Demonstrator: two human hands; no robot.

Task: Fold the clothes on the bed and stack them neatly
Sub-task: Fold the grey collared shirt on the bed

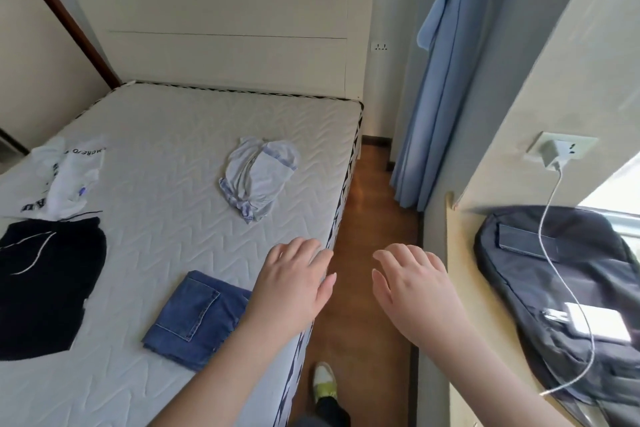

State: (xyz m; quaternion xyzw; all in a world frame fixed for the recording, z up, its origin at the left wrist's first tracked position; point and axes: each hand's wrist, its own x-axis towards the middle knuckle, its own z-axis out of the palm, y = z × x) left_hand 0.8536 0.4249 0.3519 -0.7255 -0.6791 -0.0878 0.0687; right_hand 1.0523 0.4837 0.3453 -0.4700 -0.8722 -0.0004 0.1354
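Folded jeans (197,319) beside open, empty left hand (294,281).

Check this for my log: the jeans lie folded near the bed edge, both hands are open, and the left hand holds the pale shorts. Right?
Not quite. The left hand holds nothing; the pale shorts lie crumpled further up the bed, as the head view shows. The jeans are folded near the edge, and the right hand is open too.
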